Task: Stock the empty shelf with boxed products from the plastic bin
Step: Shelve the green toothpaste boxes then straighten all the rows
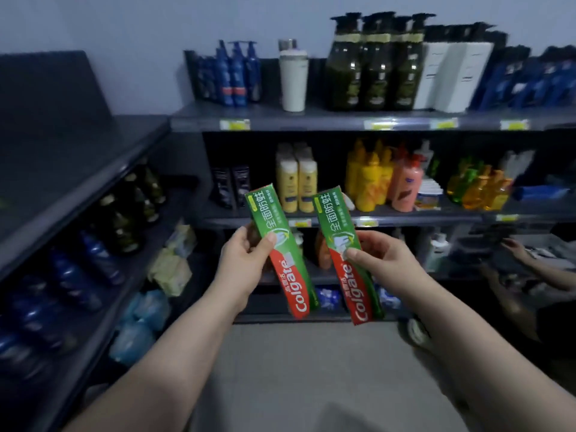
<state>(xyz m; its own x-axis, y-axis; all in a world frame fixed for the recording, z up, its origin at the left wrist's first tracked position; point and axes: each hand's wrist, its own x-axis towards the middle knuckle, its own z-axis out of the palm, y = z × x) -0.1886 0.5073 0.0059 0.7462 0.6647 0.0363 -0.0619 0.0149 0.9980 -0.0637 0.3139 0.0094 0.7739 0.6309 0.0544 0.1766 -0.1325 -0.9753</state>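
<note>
My left hand [241, 260] grips a green and red toothpaste box [274, 232] around its middle, thumb on the front face. My right hand [381, 260] holds a second, identical toothpaste box [336, 226] the same way. Both boxes stand nearly upright, tilted a little to the left, side by side in front of the middle shelf [405, 218]. The plastic bin is not in view. The top of the left shelf unit [71, 157] is bare and dark.
The shelving ahead holds blue bottles [237, 76], a white tumbler [293, 79], dark green bottles [374, 70], yellow bottles [367, 179] and orange bottles [486, 188]. The left unit carries dark and blue bottles [71, 275]. Another person's hand [517, 247] reaches in at the right. Grey floor [311, 369] lies below.
</note>
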